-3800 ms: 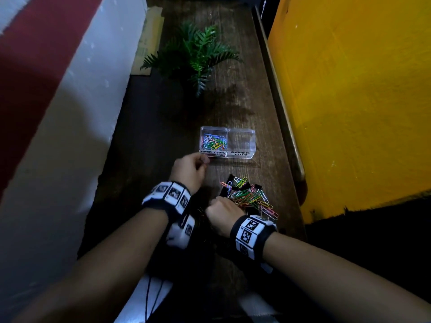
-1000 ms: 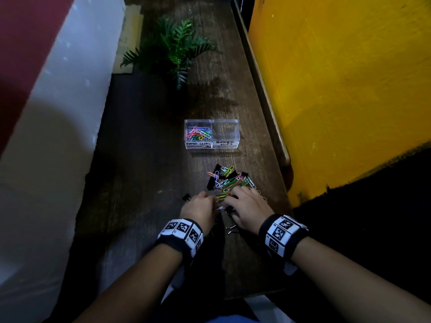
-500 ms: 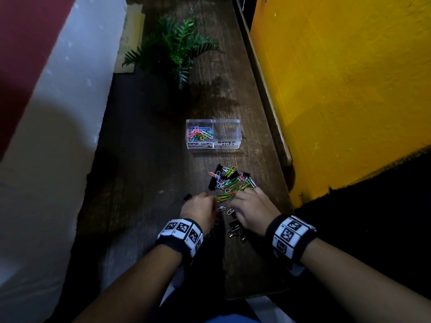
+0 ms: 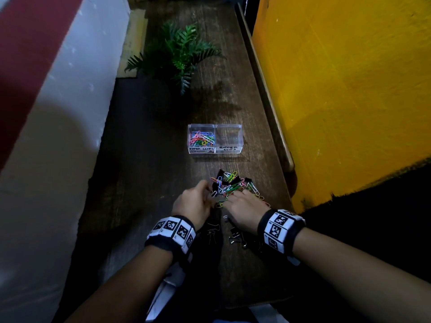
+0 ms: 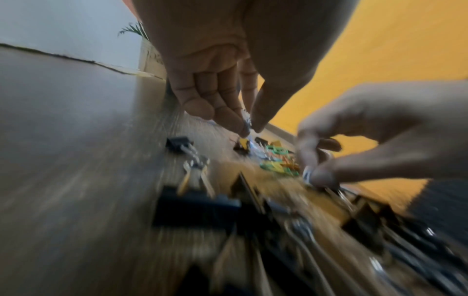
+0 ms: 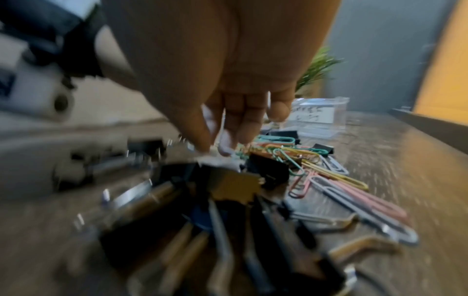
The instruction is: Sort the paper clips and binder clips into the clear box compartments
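A clear two-compartment box stands mid-table. Its left compartment holds several coloured paper clips; the right one, labelled binder clips, looks empty. A mixed pile of clips lies in front of it. My left hand is at the pile's left edge, thumb and fingers pinching a small pale paper clip. My right hand reaches into the pile's near side and pinches a white paper clip, blurred in the right wrist view. Several black binder clips lie by my wrists.
A green potted plant stands at the table's far end. A yellow wall with a wooden rail runs along the right edge. A white and red wall borders the left. Bare wood lies left of the box and the pile.
Both hands have moved a little forward into the pile since half a second ago. More black binder clips now show on the table behind them, near the wrists.
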Motion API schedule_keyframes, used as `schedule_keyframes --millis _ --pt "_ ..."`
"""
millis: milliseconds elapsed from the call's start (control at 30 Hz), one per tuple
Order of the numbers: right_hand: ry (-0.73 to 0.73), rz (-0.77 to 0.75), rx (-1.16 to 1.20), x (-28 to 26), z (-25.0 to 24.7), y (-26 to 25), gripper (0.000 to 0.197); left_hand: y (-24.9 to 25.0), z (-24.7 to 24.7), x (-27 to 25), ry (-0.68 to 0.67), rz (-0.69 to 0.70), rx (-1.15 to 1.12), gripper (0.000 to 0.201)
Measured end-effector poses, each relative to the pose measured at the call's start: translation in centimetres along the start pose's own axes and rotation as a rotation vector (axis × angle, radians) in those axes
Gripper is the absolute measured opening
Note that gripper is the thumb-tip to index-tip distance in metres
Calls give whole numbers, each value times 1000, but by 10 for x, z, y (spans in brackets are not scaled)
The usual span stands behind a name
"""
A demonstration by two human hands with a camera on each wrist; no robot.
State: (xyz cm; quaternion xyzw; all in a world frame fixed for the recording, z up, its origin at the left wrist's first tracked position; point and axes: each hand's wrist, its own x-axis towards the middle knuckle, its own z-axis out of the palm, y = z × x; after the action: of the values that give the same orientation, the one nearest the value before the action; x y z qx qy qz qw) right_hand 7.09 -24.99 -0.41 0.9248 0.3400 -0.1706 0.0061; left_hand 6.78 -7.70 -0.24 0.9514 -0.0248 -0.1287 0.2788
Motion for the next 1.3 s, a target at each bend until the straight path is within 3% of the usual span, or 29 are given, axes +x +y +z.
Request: schedule_keyframes --millis 100,233,400,600,900,1100,1300 --pt "176 147 320 -15 -7 3 10 -2 -5 4 16 16 -10 28" --pt "351 506 499 -32 -7 30 15 -4 -1 6 8 9 -32 25" --pt "153 780 475 -19 -4 64 16 -3 5 9 -11 17 -51 24" --pt "25 786 390 1 -14 61 25 -2 -5 23 35 32 -57 19" --pt "-48 816 406 8 -30 63 13 -8 -29 53 133 -8 -127 15" --pt "86 816 547 5 -51 68 16 1 -61 100 204 -10 -115 7" --pt "263 696 670 39 -86 58 18 11 -84 141 116 -53 -10 12"
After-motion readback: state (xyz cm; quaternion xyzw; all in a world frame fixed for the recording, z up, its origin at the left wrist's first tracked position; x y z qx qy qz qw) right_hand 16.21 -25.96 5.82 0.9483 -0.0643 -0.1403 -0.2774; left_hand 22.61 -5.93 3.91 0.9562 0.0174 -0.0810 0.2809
